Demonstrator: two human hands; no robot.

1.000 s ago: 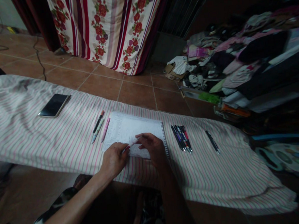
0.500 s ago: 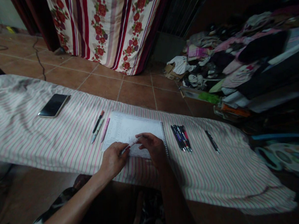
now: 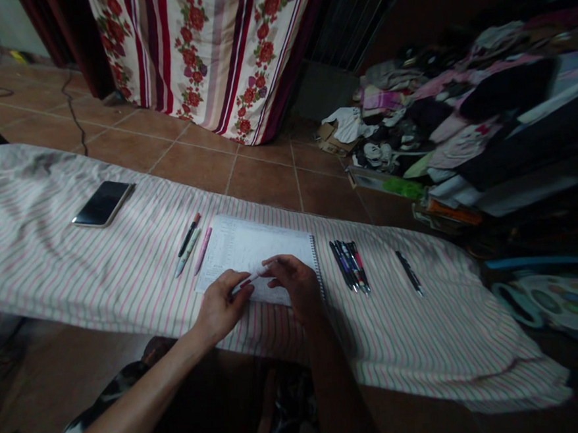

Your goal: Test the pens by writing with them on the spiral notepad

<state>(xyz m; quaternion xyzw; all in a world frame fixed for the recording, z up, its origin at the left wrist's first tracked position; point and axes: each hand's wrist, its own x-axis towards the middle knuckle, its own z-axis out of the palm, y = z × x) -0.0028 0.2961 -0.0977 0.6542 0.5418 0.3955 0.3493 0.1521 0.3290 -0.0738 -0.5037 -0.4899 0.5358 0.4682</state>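
Observation:
A light-coloured pen point(image 3: 254, 275) is held between my two hands, low over an open spiral notebook point(image 3: 266, 242) with writing on its page. My left hand point(image 3: 222, 304) pinches one end between thumb and fingers. At the other end, the fingertips of my right hand point(image 3: 296, 283) close around it. Its ends are partly hidden by my fingers. Left of the notebook lie a pink pen point(image 3: 203, 251), a pale green pen point(image 3: 188, 253) and a black pen with an orange end point(image 3: 188, 235). Several pens point(image 3: 350, 267) lie bunched to the right.
One black pen point(image 3: 410, 274) lies apart, farther right on the striped cloth point(image 3: 441, 338). A phone point(image 3: 103, 204) rests at the left. Beyond the table are a floral curtain point(image 3: 199, 58), tiled floor point(image 3: 261, 175) and a heap of clothes point(image 3: 433, 94).
My left hand has shifted very slightly and its fingers have extended a little along the pen. My right hand stays in nearly the same place; the other pens have not moved.

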